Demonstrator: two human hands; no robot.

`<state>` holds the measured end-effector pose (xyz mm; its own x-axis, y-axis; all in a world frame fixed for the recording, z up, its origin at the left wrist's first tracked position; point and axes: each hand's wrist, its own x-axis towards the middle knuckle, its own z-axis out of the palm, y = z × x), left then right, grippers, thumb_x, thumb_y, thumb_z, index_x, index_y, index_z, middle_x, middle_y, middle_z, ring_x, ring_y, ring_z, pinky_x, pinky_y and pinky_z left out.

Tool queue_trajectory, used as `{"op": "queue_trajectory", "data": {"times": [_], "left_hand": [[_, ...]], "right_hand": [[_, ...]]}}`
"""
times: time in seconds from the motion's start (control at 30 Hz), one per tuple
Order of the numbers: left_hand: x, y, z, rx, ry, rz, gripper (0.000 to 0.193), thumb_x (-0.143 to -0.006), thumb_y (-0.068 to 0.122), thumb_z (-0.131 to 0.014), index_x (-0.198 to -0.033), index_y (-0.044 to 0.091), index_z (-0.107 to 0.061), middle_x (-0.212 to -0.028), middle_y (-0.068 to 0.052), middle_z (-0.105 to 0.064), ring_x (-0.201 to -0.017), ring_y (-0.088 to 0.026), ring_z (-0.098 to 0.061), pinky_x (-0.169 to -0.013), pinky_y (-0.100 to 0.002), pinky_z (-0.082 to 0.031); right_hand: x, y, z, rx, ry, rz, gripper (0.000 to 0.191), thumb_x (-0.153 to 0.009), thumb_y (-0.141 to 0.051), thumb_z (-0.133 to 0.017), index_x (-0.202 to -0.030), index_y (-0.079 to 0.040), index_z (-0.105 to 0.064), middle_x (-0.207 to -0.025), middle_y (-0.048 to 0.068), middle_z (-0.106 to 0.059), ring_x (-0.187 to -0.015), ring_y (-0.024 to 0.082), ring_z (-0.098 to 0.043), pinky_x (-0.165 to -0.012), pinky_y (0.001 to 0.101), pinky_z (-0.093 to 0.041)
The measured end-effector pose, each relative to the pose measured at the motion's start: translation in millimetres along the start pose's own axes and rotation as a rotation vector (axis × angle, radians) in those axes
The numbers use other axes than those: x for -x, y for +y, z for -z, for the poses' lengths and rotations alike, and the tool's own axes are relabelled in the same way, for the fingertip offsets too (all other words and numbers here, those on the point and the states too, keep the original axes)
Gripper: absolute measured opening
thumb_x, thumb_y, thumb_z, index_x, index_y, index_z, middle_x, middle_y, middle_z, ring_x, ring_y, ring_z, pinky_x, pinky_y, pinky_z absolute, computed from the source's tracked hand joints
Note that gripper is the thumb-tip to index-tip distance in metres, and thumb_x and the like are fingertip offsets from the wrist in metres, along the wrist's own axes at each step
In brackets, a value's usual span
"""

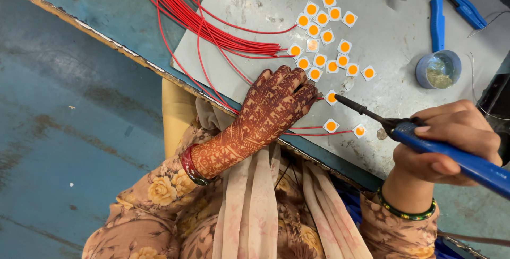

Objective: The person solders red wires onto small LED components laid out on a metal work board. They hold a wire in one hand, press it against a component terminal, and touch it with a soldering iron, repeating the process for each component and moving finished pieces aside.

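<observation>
Right hand (451, 145) at right of frame, fist closed around blue-handled soldering iron (425, 138), tip at the square LED chip (331, 97) mid-frame. Left hand (273, 105) lies flat beside that chip, fingers together, seemingly pinning a red wire (311, 129). More chips (324, 36) clustered upper centre on the grey plate (393, 46).

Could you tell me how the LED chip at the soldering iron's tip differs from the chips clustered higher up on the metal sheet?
The chip at the tip lies apart, pinned by the left hand, with a red wire nearby; the clustered chips lie loose and crowded, some touching. The soldering iron, held in the right hand, points at the single chip only. All are small white squares with round orange centres.
</observation>
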<state>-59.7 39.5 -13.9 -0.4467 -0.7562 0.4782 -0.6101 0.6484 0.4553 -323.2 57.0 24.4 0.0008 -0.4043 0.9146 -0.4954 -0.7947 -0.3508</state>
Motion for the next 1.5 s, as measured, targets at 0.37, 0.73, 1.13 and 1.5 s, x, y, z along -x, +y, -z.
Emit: {"op": "queue_trajectory", "data": {"times": [0.37, 0.73, 1.13, 1.5], "left_hand": [[-2, 0, -1, -0.017, -0.02, 0.002, 0.016, -0.097, 0.027, -0.07, -0.099, 0.012, -0.067, -0.1, -0.005, -0.057, -0.095, -0.025, -0.056, -0.079, -0.044, -0.043], [0, 0, -1, 0.037, 0.013, 0.007, 0.016, -0.095, 0.026, -0.071, -0.102, 0.013, -0.066, -0.107, -0.006, -0.059, -0.101, -0.026, -0.058, -0.082, -0.045, -0.043], [-3, 2, -2, 0.021, -0.016, 0.038, 0.018, -0.096, 0.029, -0.071, -0.098, 0.012, -0.066, -0.104, -0.005, -0.059, -0.097, -0.026, -0.058, -0.081, -0.045, -0.043], [-3, -1, -6, 0.059, -0.022, 0.023, 0.018, -0.091, 0.026, -0.071, -0.101, 0.012, -0.067, -0.107, -0.005, -0.06, -0.1, -0.025, -0.058, -0.082, -0.045, -0.043]], "right_hand": [[0, -3, -7, 0.004, -0.084, -0.003, 0.059, -0.109, -0.051, -0.053, -0.089, 0.005, -0.048, -0.063, 0.01, -0.054, -0.051, 0.025, -0.059, -0.047, 0.03, -0.049], [-7, -10, -14, -0.005, -0.168, -0.045, 0.057, -0.108, -0.05, -0.058, -0.09, 0.004, -0.053, -0.063, 0.011, -0.058, -0.052, 0.028, -0.063, -0.051, 0.0314, -0.049], [-31, -46, -11, 0.038, -0.493, -0.104, 0.053, -0.108, -0.055, -0.058, -0.096, -0.003, -0.058, -0.067, 0.008, -0.057, -0.061, 0.025, -0.063, -0.057, 0.0304, -0.045], [-33, -59, -13, -0.024, -0.504, -0.027, 0.053, -0.108, -0.05, -0.056, -0.09, -0.001, -0.056, -0.064, 0.007, -0.057, -0.059, 0.028, -0.063, -0.052, 0.0344, -0.048]]}}
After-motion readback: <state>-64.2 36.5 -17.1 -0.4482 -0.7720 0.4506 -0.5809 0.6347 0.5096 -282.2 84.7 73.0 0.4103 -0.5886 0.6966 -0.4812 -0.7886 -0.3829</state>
